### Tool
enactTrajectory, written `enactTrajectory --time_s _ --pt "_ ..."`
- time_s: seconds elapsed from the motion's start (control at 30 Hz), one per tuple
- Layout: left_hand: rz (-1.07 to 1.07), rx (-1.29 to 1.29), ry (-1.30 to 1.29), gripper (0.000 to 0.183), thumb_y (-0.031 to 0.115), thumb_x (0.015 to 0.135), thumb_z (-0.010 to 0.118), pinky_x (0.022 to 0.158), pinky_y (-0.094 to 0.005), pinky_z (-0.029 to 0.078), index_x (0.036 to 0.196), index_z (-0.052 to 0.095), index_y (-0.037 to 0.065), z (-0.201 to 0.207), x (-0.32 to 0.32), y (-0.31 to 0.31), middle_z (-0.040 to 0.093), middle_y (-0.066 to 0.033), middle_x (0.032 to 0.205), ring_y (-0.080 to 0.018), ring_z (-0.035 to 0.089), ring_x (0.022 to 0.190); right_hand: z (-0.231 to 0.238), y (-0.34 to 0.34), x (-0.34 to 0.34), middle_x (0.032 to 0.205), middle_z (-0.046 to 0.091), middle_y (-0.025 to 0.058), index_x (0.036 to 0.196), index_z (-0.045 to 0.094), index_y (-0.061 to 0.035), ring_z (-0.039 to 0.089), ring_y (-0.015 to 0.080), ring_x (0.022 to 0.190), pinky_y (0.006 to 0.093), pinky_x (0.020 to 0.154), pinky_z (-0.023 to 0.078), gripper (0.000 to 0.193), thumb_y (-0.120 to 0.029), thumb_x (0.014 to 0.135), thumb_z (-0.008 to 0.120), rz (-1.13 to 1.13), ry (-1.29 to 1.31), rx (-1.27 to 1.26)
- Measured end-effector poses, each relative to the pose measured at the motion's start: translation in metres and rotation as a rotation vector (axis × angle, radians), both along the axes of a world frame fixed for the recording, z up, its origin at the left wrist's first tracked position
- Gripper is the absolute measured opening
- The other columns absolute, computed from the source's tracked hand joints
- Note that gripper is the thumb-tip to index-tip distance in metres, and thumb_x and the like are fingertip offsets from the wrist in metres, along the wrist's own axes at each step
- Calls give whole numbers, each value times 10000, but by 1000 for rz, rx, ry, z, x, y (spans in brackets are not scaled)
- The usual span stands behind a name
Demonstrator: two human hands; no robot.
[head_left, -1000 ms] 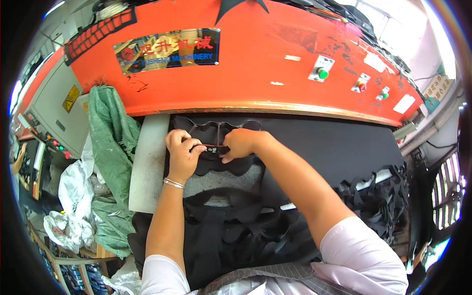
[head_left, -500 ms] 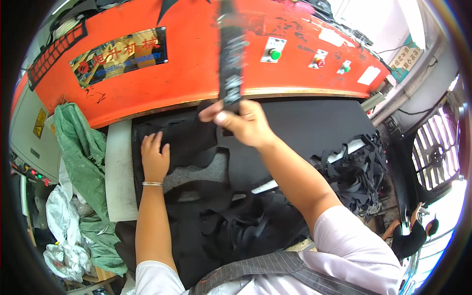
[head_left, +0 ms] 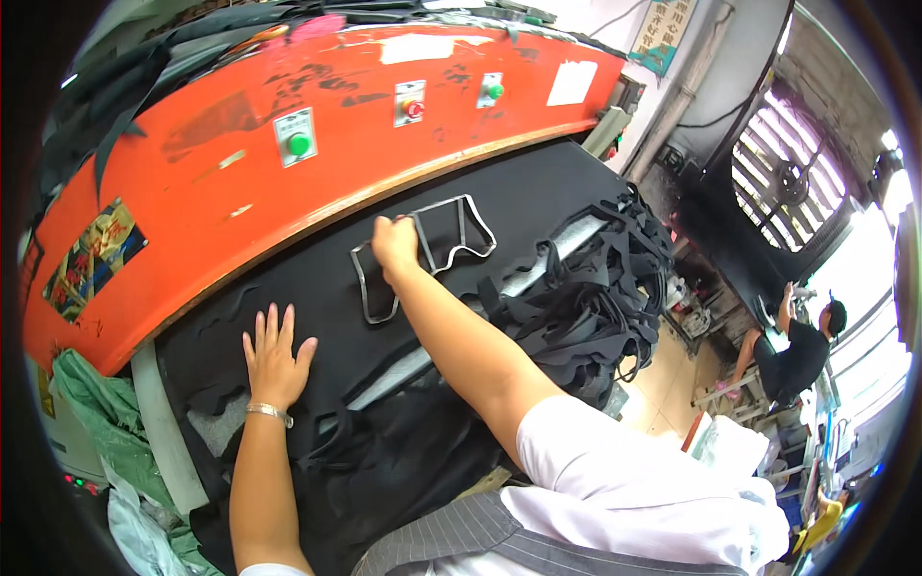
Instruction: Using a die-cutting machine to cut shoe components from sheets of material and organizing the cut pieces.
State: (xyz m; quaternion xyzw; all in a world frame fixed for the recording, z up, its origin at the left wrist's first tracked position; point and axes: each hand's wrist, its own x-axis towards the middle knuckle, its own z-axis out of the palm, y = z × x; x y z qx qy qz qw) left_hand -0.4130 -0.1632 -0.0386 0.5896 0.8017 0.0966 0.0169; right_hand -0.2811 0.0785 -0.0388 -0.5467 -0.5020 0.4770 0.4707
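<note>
My right hand [head_left: 396, 248] is closed on the middle bar of a cutting die [head_left: 477, 223], a thin silvery metal outline with curved edges and open compartments. The die lies on a smooth black sheet of material [head_left: 538, 173] spread over the work surface. Part of its middle is hidden behind my fingers. To the left and nearer me, my left hand [head_left: 277, 360] rests flat on the same black material, fingers spread, holding nothing. A silvery bracelet [head_left: 270, 412] circles that wrist.
An orange machine beam [head_left: 351, 134] with green and red buttons spans the far side. Tangled black offcut strips [head_left: 595, 307] heap at the right, beside a pale strip of bare surface. Green sacking [head_left: 115, 422] hangs at the left. A person in black [head_left: 792, 365] sits at far right.
The view has swung right. My right hand, which held a blurred dark object upright, is now down at the sheet on the die. My left hand's fingers have spread out.
</note>
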Motion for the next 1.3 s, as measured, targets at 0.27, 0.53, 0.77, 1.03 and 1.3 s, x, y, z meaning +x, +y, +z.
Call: enactTrajectory --time_s 0.27,0.53,0.77,1.03,1.3 --pt "250 -162 -82 674 455 923 481 1121 -570 75 1485 259 159 1 27 -4 181 -172 1548 -358 125 1436 21 43 149 1206 597 210 1208 588 -8 559 342 1140 389 974 432 559 -462 882 555 526 -606 651" --pt "216 -39 145 623 405 906 511 1097 -575 180 1445 350 138 -44 89 -5 266 -217 1501 -417 205 1394 -69 84 274 1523 241 164 1449 345 -171 149 306 1435 521 1138 131 686 -569 900 450 470 -1131 581" --pt "953 1017 -1613 654 296 873 676 1081 -370 297 1342 401 -68 -55 113 -31 400 -169 1417 -277 413 1297 -61 164 333 1426 377 240 1335 385 93 404 373 1287 479 1063 301 669 -271 839 646 -189 409 -248" --pt "967 1292 -2051 996 360 777 771 870 -361 462 1442 147 -40 -61 126 25 360 -129 1301 -225 472 1065 -32 180 311 799 564 -21 945 554 -192 463 152 609 284 465 287 301 -410 794 696 -24 583 -615" --pt "1178 815 -1534 773 463 762 767 732 -356 525 1283 466 -23 -63 118 53 482 -159 1263 -332 525 1054 -50 163 281 858 662 140 1096 571 60 568 229 514 333 442 418 467 -338 865 654 233 68 -375"
